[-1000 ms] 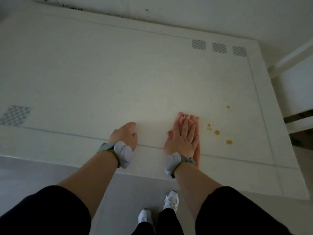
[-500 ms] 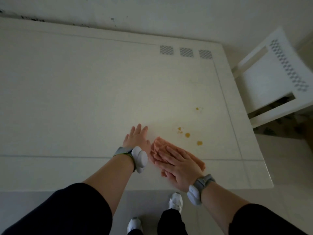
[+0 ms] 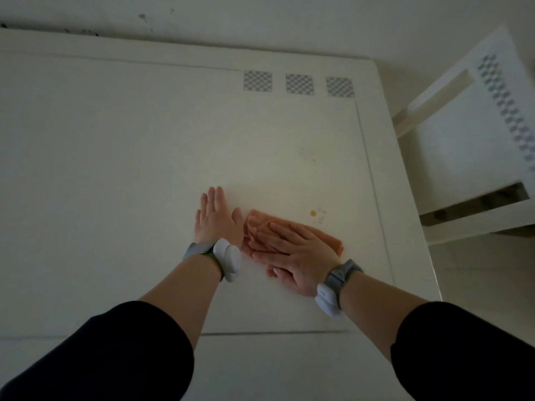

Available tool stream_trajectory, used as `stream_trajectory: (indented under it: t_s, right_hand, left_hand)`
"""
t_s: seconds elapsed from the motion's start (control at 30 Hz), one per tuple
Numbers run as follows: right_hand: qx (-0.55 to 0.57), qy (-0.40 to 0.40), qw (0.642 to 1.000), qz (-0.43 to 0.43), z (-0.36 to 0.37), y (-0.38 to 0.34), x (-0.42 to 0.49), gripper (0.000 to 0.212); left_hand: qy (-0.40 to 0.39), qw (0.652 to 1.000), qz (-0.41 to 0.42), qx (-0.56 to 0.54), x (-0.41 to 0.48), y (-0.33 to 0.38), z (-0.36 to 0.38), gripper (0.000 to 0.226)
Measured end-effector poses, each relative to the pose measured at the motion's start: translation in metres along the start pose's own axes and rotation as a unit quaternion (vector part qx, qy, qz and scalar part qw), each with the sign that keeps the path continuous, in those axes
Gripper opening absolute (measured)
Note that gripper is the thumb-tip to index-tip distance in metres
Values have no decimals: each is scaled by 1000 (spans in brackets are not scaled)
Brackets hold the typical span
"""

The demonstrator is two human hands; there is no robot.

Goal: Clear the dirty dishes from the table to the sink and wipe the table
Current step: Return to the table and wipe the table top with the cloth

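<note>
A white table (image 3: 115, 140) fills the view, with no dishes on it. My right hand (image 3: 295, 253) lies flat, fingers pointing left, pressing an orange-pink cloth (image 3: 327, 237) onto the tabletop. My left hand (image 3: 215, 217) rests flat and open on the table just left of the cloth, fingers pointing away from me. An orange-yellow food stain (image 3: 313, 213) with small specks sits just beyond the cloth to the right. A fainter smear (image 3: 307, 154) shows farther back.
A white chair (image 3: 469, 146) stands off the table's right edge. Three checkered marker squares (image 3: 299, 83) lie near the table's far right corner. A wall runs behind the table.
My right hand and cloth swept left and then across the spots; several orange drops seen earlier are gone, leaving one stain. My left hand moved forward and flattened. The view shifted closer.
</note>
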State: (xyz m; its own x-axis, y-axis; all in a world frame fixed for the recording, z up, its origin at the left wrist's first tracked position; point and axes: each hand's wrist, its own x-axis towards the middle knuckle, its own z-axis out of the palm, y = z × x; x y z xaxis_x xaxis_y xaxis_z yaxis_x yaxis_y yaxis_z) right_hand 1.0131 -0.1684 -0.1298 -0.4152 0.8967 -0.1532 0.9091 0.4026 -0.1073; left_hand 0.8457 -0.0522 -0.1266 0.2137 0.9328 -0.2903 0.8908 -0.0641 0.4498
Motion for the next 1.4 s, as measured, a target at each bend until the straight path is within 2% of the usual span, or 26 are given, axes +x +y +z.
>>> stream_trajectory:
  t_s: [0.17, 0.4, 0.6, 0.67, 0.73, 0.8, 0.87, 0.93, 1.0, 1.07, 1.17, 1.27, 1.4]
  right_hand:
    - [-7, 46, 999, -22, -7, 55, 33, 49]
    - [-12, 62, 998, -11, -17, 124, 98, 49]
    - [34, 63, 987, 141, -26, 132, 136, 52]
    - [60, 47, 979, 188, -25, 119, 135, 55]
    - [81, 65, 971, 214, -24, 95, 121, 58]
    - [83, 83, 979, 169, -17, 71, 90, 60]
    - [50, 82, 994, 57, -6, 64, 54, 57]
    - [15, 59, 996, -64, -4, 86, 37, 52]
    - [-36, 53, 990, -125, -9, 117, 44, 49]
    - [-56, 43, 993, -91, -19, 144, 64, 50]
    - [-26, 47, 998, 40, -30, 180, 98, 54]
    - [15, 68, 980, 189, -35, 199, 124, 54]
    - [54, 45, 954, 292, -35, 199, 145, 55]
  left_hand:
    - [84, 994, -64, -32, 32, 15, 9, 65]
    - [79, 991, -80, 76, 40, 18, 25, 66]
    - [88, 986, -93, 107, 40, 20, 27, 64]
    - [83, 986, -97, 105, 39, 22, 24, 63]
    - [83, 987, -98, 97, 39, 23, 21, 62]
    - [71, 988, -99, 96, 39, 22, 19, 62]
    - [66, 988, -96, 100, 39, 22, 19, 63]
    - [73, 988, -97, 100, 38, 23, 19, 62]
    - [81, 987, -97, 100, 37, 25, 19, 61]
    - [82, 987, -99, 101, 37, 25, 18, 61]
    - [84, 986, -103, 101, 36, 25, 18, 61]
    - [83, 986, -96, 104, 37, 26, 18, 61]
    - [94, 986, -91, 106, 36, 23, 21, 61]
